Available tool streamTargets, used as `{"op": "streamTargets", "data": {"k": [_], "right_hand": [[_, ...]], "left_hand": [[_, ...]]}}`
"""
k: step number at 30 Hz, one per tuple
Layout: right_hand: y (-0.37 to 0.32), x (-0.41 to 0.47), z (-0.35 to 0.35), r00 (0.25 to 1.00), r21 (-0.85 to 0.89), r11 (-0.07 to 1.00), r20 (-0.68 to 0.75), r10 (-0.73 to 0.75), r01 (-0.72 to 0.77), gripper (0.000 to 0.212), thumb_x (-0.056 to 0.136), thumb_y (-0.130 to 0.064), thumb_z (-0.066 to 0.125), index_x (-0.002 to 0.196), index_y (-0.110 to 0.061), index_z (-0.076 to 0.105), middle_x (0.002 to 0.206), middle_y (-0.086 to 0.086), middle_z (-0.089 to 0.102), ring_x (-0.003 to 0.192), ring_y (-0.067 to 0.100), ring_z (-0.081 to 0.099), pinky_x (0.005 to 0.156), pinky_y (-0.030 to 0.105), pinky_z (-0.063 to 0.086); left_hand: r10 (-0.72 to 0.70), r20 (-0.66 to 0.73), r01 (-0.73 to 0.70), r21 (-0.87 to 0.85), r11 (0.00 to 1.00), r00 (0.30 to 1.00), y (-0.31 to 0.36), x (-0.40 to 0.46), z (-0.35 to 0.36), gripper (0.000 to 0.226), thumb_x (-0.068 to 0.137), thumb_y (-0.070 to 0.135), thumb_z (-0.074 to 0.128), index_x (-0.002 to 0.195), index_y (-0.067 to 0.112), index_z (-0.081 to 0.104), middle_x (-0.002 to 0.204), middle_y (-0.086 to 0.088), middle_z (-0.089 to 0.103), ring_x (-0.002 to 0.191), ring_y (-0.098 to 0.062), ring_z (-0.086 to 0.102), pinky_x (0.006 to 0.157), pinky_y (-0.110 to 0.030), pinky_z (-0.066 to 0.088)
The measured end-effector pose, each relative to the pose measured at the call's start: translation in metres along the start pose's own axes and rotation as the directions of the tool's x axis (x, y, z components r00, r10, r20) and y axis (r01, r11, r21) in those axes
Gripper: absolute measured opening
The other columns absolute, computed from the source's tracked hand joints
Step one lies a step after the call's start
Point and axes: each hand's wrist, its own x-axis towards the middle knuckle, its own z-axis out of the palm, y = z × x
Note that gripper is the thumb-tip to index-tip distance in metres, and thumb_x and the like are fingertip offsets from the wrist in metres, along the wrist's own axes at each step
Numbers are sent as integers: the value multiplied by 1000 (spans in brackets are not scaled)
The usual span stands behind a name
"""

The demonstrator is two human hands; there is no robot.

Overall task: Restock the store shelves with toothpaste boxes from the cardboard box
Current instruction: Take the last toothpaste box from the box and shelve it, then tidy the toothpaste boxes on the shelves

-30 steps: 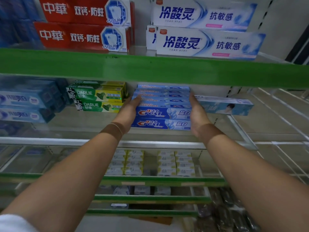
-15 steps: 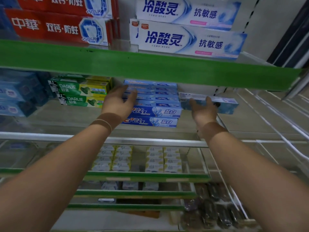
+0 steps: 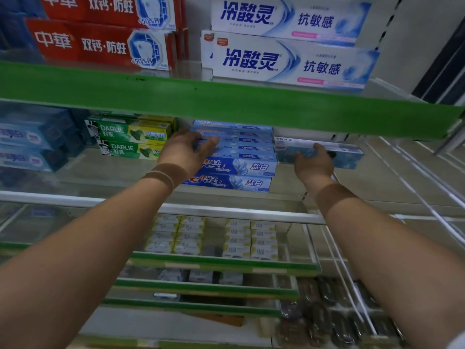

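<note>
A stack of blue Crest toothpaste boxes (image 3: 241, 167) lies on the middle shelf, under the green shelf edge (image 3: 226, 104). My left hand (image 3: 186, 152) rests with spread fingers on the stack's left end. Just right of the stack sits a pale blue toothpaste box (image 3: 339, 154). My right hand (image 3: 313, 165) holds its left part, thumb and fingers curled round the front. A brown cardboard piece (image 3: 226, 321) shows on the floor below the shelves; I cannot tell if it is the box.
Green Darlie boxes (image 3: 130, 139) and blue boxes (image 3: 25, 147) fill the shelf to the left. Red boxes (image 3: 100, 41) and white-blue boxes (image 3: 289, 61) stand on the shelf above. Small pale boxes (image 3: 214, 238) sit below. Bare shelf (image 3: 415, 185) extends right.
My right hand left the Crest stack's right end and went right to the pale blue box. My left hand shifted from the stack's side onto its top left.
</note>
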Motion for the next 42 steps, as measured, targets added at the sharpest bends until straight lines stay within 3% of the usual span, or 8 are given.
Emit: {"op": "streamTargets", "data": {"k": [8,12,17,21,28,37,40,42], "right_hand": [[-24,-43,-16,997,81,996,69,17,-22,62,103,-30,44,157,-22,16,155,9,35,93,20,61,75,25,38],[-45,-87,-3,973,347,932,232,22,-103,53,103,-53,34,142,-19,46,128,-1,49,120,15,45,98,27,31],[-44,-101,22,920,506,841,390,-27,-190,105,65,-92,41,148,-27,40,152,1,42,139,25,40,118,50,27],[-50,-112,24,933,515,842,358,-45,-158,67,94,-65,44,147,-23,42,152,2,42,140,24,38,118,44,26],[-48,-105,33,953,452,875,302,31,-172,52,102,-45,43,146,-16,42,145,4,48,135,28,43,114,43,32],[-87,-145,29,992,274,956,-105,-75,101,52,101,-41,45,147,-19,41,151,8,42,135,27,44,113,34,33],[-115,-171,50,975,251,943,-96,-201,219,39,97,-48,46,123,-20,56,131,10,52,126,23,48,109,28,32],[-133,-193,70,970,232,942,-38,-239,241,48,100,-40,49,136,-9,51,144,13,47,135,25,42,112,28,28]], "left_hand": [[-25,-6,25,68,997,1000,13,-3,-8,62,96,58,40,124,7,59,122,-15,62,109,-33,58,88,-34,44],[-138,-54,126,-176,976,989,13,-11,-20,56,100,55,33,130,12,51,119,-16,61,108,-34,58,91,-37,45],[-469,195,470,-658,589,861,-16,-12,-18,63,95,66,33,122,15,60,121,-6,64,108,-27,61,101,-39,45],[-348,316,457,-749,480,883,-30,-26,-3,44,99,57,37,102,23,65,98,-1,74,97,-24,68,95,-39,51],[-380,288,475,-595,649,879,-20,-25,3,65,96,61,32,139,14,45,132,-12,58,118,-34,56,108,-45,40],[-309,203,368,-596,714,929,-40,-28,-35,45,103,46,35,130,15,52,123,-2,58,115,-24,53,101,-30,32],[-385,80,356,-581,732,920,-65,-18,-61,35,104,31,42,129,12,55,118,-5,56,111,-24,53,100,-28,34],[-409,43,364,-546,755,912,-85,-12,-78,30,101,14,43,129,9,55,112,-6,55,103,-24,53,94,-27,38]]}}
